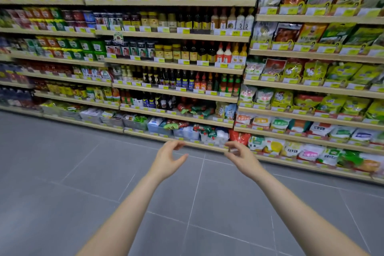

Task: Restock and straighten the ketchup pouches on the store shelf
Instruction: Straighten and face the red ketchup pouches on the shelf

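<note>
**Both hands empty, reaching toward the lower shelves**

The left hand (168, 160) is stretched out over the grey tiled floor (62, 172), fingers loosely curved and thumb spread apart, holding nothing. The right hand (241, 157) is held level with it, close to its right, fingers loosely curled near the thumb; it grips nothing.

Just beyond the fingertips of both hands runs the bottom shelf (187, 142). Between and slightly above the two hands, red and green ketchup pouches (204, 129) lie in a loose jumble on top of the white bins (212, 138) on that shelf. More pouches of the same colours lie untidily on the next shelf up, above the right hand. Further above both hands stand rows of sauce bottles (187, 81). To the right of the right hand, shelves hold bagged goods (311, 151).
</note>
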Tool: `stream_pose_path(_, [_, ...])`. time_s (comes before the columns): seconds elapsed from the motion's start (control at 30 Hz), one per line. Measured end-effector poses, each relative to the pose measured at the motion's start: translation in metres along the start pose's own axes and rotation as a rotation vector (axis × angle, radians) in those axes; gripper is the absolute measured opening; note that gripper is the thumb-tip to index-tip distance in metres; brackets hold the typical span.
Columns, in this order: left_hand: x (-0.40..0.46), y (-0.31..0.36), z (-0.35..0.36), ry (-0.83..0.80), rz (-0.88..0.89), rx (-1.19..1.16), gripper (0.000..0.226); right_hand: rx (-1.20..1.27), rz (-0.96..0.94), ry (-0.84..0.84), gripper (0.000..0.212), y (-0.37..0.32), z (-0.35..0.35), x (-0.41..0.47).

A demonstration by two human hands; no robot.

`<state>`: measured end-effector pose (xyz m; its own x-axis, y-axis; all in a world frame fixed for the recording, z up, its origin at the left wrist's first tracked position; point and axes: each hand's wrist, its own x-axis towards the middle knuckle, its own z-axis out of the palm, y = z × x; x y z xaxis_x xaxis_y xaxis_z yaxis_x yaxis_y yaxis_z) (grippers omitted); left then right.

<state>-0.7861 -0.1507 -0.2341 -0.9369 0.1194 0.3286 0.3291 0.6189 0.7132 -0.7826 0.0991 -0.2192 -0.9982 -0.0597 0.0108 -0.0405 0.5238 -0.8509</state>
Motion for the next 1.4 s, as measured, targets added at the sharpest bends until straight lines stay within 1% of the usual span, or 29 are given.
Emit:
stream_pose_path(0.17, [0.101, -0.051, 0.002, -0.012, 0.008, 0.002, 0.028, 0.006, 0.009, 0.007, 0.028, 0.007, 0.005, 0.111])
stream_pose_path(0.33, [0.206, -0.116, 0.007, -0.046, 0.032, -0.012, 0.03, 0.013, 0.046, 0.041, 0.031, 0.017, 0.028, 0.22])
stream_pose_path(0.47, [0.293, -0.173, 0.008, -0.149, 0.072, 0.013, 0.029, 0.02, 0.108, 0.081, 0.034, 0.021, 0.049, 0.301])
stream_pose_path(0.6, [0.379, -0.212, 0.013, -0.254, 0.121, 0.016, 0.028, 0.036, 0.138, 0.14, 0.033, 0.025, 0.061, 0.369])
stream_pose_path(0.8, [0.479, -0.256, 0.057, -0.383, 0.177, 0.002, 0.028, 0.059, 0.191, 0.183, 0.028, 0.054, 0.065, 0.452])
stream_pose_path(1.0, [0.552, -0.324, 0.139, -0.502, 0.145, 0.003, 0.029, 0.075, 0.238, 0.178, 0.027, 0.128, 0.069, 0.542])
stream_pose_path(1.13, [0.59, -0.368, 0.193, -0.57, 0.134, 0.056, 0.031, 0.063, 0.267, 0.117, 0.029, 0.187, 0.081, 0.6])
stream_pose_path(1.27, [0.624, -0.42, 0.246, -0.55, 0.157, 0.111, 0.034, 0.027, 0.255, 0.066, 0.032, 0.243, 0.105, 0.657])
stream_pose_path(1.4, [0.658, -0.481, 0.305, -0.563, 0.236, 0.246, 0.041, -0.02, 0.207, 0.053, 0.033, 0.311, 0.139, 0.711])
